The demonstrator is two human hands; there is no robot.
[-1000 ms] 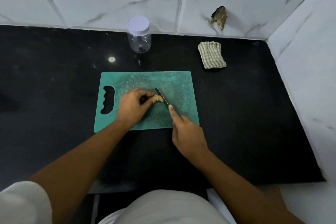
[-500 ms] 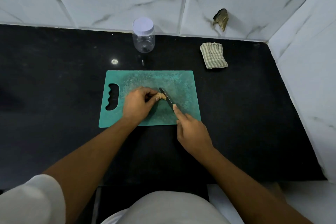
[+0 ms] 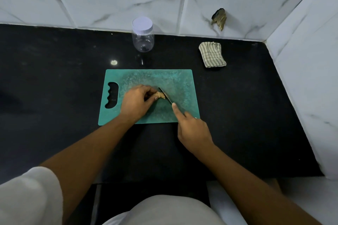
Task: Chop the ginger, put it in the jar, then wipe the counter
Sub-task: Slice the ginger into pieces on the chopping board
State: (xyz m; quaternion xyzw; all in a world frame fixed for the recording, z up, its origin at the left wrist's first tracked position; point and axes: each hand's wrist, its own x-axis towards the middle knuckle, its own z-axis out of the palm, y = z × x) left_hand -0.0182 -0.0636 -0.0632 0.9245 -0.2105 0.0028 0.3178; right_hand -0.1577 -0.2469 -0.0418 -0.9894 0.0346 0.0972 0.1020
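A green cutting board (image 3: 182,82) lies on the black counter (image 3: 54,87). On it my left hand (image 3: 136,101) pinches a pale piece of ginger (image 3: 160,95) with curled fingers. My right hand (image 3: 192,128) grips a dark knife (image 3: 165,96), forefinger stretched along its back; the blade lies against the ginger's right end. A clear plastic jar (image 3: 143,36) with a white lid on stands upright behind the board by the wall. A folded striped cloth (image 3: 212,54) lies at the back right.
White marble tiles form the back wall and the right side wall (image 3: 301,78). A chipped hole (image 3: 219,19) shows in the back wall above the cloth. The counter's front edge runs just before my body.
The view has shifted slightly, so board and jar sit a little further right. Both hands keep their hold, and the knife stays at the ginger's right end.
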